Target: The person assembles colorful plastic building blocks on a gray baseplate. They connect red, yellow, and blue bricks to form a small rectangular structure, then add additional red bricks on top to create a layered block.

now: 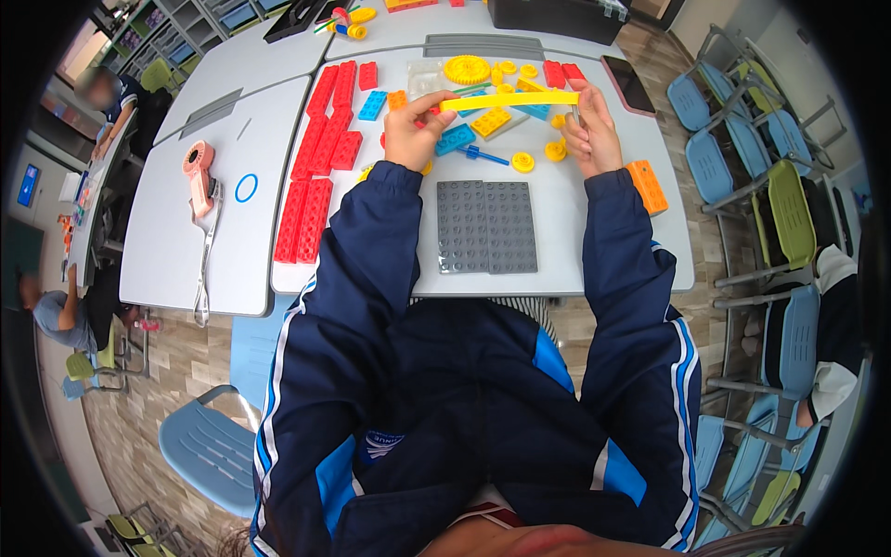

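Between my two hands a long yellow strip [510, 100] is held out level above the table. My left hand [412, 133] pinches its left end, and my right hand [594, 133] grips the right end. Below it lie a yellow brick [490, 121], a blue brick [455, 139], a blue rod [484, 156] and small yellow wheels [522, 162]. Closer to me a dark grey studded plate [487, 227] lies flat. Beyond the strip is a big yellow gear [467, 69]. An orange brick [647, 187] rests beside my right wrist.
Red bricks [302, 223] form long rows on the left. A pink handheld fan [199, 176] with a strap and a blue ring [246, 188] lie on the neighbouring table. A phone [627, 85] sits at the right edge, a black case [557, 20] at the back. Other people sit further off.
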A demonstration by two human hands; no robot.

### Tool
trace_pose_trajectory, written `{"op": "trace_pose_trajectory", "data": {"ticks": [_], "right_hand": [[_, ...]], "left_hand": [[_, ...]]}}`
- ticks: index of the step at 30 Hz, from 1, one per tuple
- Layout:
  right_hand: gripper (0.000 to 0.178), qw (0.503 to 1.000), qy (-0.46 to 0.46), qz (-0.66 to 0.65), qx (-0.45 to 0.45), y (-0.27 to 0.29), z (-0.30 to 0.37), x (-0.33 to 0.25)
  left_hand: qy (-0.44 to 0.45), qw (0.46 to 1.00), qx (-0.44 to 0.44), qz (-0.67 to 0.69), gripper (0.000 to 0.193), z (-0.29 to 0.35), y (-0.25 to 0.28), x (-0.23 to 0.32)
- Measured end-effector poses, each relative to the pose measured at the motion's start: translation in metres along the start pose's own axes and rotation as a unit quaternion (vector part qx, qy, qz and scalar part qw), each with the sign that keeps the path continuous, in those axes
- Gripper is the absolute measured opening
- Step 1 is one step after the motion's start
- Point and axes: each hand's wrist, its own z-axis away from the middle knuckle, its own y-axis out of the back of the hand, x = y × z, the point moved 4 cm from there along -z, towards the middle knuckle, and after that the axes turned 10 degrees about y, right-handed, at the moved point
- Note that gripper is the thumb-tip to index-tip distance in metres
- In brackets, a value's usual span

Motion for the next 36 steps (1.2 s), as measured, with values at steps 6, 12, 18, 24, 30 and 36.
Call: {"op": "trace_pose_trajectory", "data": {"ticks": [6,12,18,24,30,36], "right_hand": [[0.023,0.999,-0.023,-0.038,-0.023,0.0025,-0.0024,0.0024],[0.022,0.999,-0.022,-0.024,-0.014,0.0029,-0.0026,0.0038],[0.02,0.998,-0.039,-0.039,-0.029,0.0018,-0.0005,0.0021],[0.018,0.998,-0.046,-0.033,-0.027,0.0015,0.0008,0.0022],[0.019,0.998,-0.043,-0.029,-0.044,0.0023,0.0005,0.0021],[0.021,0.999,-0.037,-0.008,-0.033,0.0003,0.0014,0.0017]], "left_hand": [[-0.008,1.0,0.007,0.005,0.027,0.0,0.0017,0.0017],[-0.01,1.0,0.008,-0.001,0.026,0.0002,0.002,0.002],[-0.014,1.0,0.013,-0.004,0.026,0.0002,0.0029,0.0022],[0.0,1.0,0.008,-0.015,0.026,-0.0001,0.0033,0.0032],[-0.001,1.0,0.003,-0.016,0.025,0.0003,0.0037,0.0043],[0.004,1.0,0.006,-0.005,0.025,0.0,0.0036,0.0025]]}}
